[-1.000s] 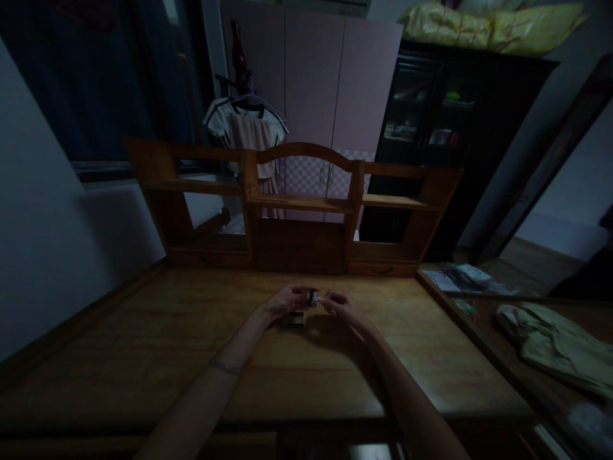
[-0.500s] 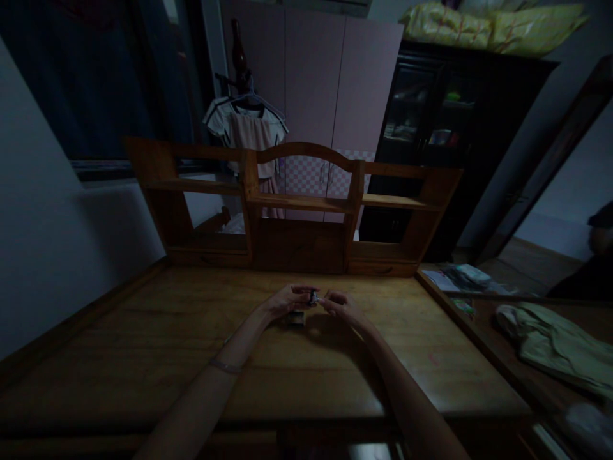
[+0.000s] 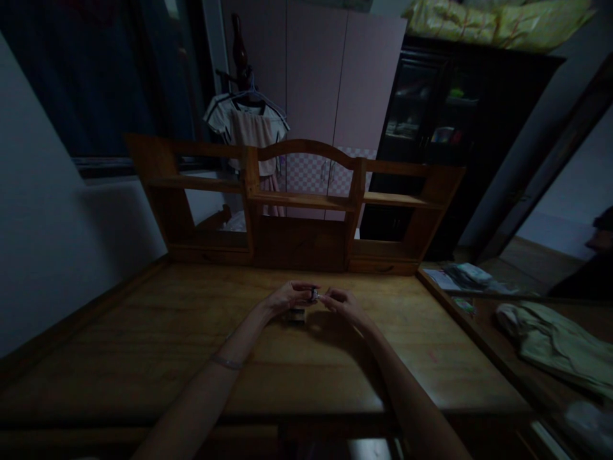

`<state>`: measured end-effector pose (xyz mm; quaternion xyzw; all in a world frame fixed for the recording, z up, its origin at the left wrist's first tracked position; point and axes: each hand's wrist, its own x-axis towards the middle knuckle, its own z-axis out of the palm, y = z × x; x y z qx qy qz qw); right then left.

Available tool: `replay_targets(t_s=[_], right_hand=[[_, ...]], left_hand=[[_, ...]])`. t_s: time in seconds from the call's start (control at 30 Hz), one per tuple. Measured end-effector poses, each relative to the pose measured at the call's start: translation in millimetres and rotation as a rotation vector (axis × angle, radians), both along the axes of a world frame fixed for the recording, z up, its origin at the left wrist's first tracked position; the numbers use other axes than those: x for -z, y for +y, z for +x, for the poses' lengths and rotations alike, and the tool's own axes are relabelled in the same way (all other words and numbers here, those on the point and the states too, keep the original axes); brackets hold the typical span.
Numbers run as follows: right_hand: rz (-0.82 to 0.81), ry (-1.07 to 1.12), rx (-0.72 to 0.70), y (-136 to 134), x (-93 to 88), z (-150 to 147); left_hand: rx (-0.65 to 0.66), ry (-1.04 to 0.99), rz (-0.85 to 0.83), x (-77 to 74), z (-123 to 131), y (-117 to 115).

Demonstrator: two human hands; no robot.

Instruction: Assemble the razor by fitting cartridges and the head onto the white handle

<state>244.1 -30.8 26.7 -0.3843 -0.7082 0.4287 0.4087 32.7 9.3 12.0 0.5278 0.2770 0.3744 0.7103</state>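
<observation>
Above the middle of the wooden desk (image 3: pixel 191 358), my left hand (image 3: pixel 290 298) pinches a small dark-and-white object (image 3: pixel 313 294) between thumb and fingers; it is too small and dim to name. From the right, my right hand (image 3: pixel 341 301) has its thumb and forefinger closed at the object's pale end. Whether the right fingertips grip that end or only touch it is hard to make out. Just below my left hand lies a small box-like thing (image 3: pixel 297 315) with a dark and a light side, partly covered by the hand.
A wooden shelf unit (image 3: pixel 301 203) stands along the desk's back edge. Right of the desk, a lower surface holds a pale green cloth (image 3: pixel 550 345) and some papers and packets (image 3: pixel 467 278). A person's dark-clothed part (image 3: pixel 591 268) shows at the far right.
Both hands stay nearly in place, with only slight finger movement at the small object. The view has tilted very slightly.
</observation>
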Motion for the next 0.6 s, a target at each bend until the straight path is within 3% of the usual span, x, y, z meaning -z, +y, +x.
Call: replay_targets(t_s=[0.6], right_hand=[[-0.031, -0.058, -0.019, 1.1, 6.5, -0.8]], left_hand=[[-0.017, 0.077, 0.049, 3.9, -4.0, -1.1]])
